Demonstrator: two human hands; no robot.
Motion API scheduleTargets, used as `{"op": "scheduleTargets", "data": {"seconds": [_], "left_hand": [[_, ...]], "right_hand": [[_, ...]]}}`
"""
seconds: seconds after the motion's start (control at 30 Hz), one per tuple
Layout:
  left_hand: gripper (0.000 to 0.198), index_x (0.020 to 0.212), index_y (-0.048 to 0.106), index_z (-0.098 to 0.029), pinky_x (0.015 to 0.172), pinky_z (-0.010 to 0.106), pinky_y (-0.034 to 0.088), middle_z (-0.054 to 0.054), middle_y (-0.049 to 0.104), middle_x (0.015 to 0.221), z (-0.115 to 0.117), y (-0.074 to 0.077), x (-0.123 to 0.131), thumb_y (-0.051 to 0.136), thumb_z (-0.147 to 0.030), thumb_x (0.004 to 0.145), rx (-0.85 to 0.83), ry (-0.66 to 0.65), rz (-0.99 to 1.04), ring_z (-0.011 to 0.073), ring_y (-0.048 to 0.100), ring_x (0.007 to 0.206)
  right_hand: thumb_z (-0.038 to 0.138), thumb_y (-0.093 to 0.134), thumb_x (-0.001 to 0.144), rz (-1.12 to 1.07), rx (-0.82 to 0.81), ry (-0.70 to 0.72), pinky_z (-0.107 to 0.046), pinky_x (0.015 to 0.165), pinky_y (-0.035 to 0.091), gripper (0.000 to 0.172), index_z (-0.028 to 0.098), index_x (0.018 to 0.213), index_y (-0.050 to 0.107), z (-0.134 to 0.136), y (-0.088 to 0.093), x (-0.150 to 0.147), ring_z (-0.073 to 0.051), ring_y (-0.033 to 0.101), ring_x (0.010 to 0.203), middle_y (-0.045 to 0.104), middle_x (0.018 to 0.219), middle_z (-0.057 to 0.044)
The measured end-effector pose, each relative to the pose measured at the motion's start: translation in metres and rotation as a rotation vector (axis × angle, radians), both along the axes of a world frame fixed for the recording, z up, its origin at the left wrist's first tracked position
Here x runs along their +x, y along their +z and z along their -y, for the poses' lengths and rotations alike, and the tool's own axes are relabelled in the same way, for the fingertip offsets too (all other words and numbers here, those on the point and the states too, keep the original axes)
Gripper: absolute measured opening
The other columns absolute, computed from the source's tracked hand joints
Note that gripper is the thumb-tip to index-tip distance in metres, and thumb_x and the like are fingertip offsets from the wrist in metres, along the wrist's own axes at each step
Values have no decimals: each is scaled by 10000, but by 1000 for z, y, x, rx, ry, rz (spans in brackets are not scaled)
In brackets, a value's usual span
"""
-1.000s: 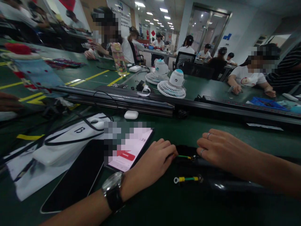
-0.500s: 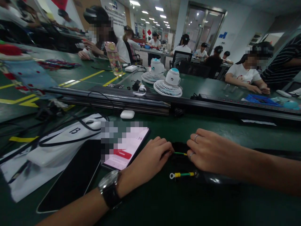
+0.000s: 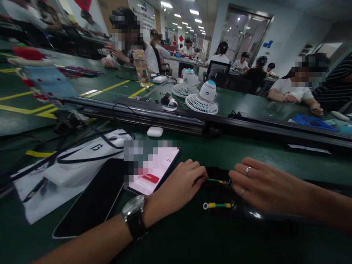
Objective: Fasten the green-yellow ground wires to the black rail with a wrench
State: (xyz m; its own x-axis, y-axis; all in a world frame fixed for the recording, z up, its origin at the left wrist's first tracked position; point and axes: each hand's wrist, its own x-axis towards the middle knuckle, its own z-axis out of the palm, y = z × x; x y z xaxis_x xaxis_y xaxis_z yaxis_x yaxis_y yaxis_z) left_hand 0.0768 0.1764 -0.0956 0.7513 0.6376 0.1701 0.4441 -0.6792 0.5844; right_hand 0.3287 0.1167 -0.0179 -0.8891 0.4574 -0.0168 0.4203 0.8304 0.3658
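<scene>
The green table (image 3: 187,238) is occupied by a lit phone (image 3: 148,181), two fans (image 3: 202,98) and a glossy black piece (image 3: 261,215).

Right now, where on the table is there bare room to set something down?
Bare tabletop shows between the phone, black rail and right hand, and nearer, right of the wristwatch. It is crowded left of the phone, with a black tablet-like slab and white device marked 13, and where the left hand pinches a green-yellow wire.
</scene>
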Motion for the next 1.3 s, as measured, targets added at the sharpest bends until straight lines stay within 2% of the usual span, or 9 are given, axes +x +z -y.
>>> {"op": "scheduleTargets", "data": {"seconds": [0.17, 0.3, 0.47, 0.57, 0.8, 0.97, 1.03, 1.17, 1.3], "left_hand": [[105, 1000, 613, -201, 829, 346, 410, 16, 614, 1041, -1, 3, 0, 520, -153, 1008, -1, -15, -31, 189, 516, 943], [118, 985, 614, -199, 815, 334, 413, 16, 617, 1033, 0, 3, 0, 516, -134, 1001, -5, -4, -19, 183, 517, 934], [139, 1004, 620, -205, 814, 331, 415, 15, 623, 1053, 1, 3, -1, 521, -108, 986, 5, 3, -6, 185, 522, 944], [133, 1002, 624, -202, 798, 329, 418, 19, 628, 1049, 1, 4, -1, 528, -114, 980, 8, -12, -15, 187, 525, 936], [128, 1009, 624, -207, 797, 330, 415, 19, 625, 1046, 1, 4, -2, 522, -134, 990, 13, -9, -30, 188, 524, 933], [141, 1021, 621, -214, 821, 334, 415, 19, 625, 1040, 1, -2, -3, 519, -123, 989, 17, -13, -6, 185, 530, 938], [139, 1016, 626, -211, 847, 344, 414, 23, 629, 1026, 0, -5, -4, 523, -123, 987, 26, -13, 19, 186, 537, 937], [145, 1026, 634, -222, 897, 359, 406, 19, 637, 1041, 0, -8, -4, 520, -136, 997, 3, -10, 42, 181, 549, 945], [162, 1044, 627, -242, 916, 365, 388, -2, 632, 1065, -1, -6, -4, 524, -126, 997, -27, -9, 0, 179, 541, 960]], "right_hand": [[128, 576, 987, 6, -77, -17, -377, 770, 463, 168, 163, 880, 701, -4, 5, 5, -220, 586, 835, 665, 913, -70], [76, 559, 976, -97, -134, -78, -359, 780, 491, 170, 154, 930, 703, -5, 11, 6, -209, 614, 851, 674, 952, -85], [-14, 544, 922, -199, -320, -210, -346, 816, 534, 268, 152, 1050, 712, -3, 17, 5, -212, 654, 935, 677, 1144, -113], [-37, 547, 904, -271, -453, -256, -297, 833, 536, 333, 181, 1095, 711, -4, 18, 1, -178, 667, 951, 673, 1191, -75], [35, 609, 915, -589, -654, -353, -258, 839, 540, 342, 240, 1175, 697, -10, 3, -12, -146, 703, 935, 740, 1054, -16], [140, 683, 892, -775, -660, -535, -272, 752, 570, 109, 217, 957, 722, -5, -5, 4, -168, 721, 838, 761, 938, -20], [212, 703, 895, -809, -653, -585, -307, 793, 588, 59, 224, 946, 730, -1, -8, 15, -200, 736, 889, 774, 969, -36], [311, 712, 906, -917, -651, -695, -352, 803, 613, 126, 239, 1007, 740, 7, -19, 34, -237, 755, 920, 790, 999, -58], [289, 647, 961, -1009, -723, -713, -348, 819, 615, 149, 234, 1073, 730, 7, -34, 39, -232, 751, 957, 786, 1049, -71]]}}
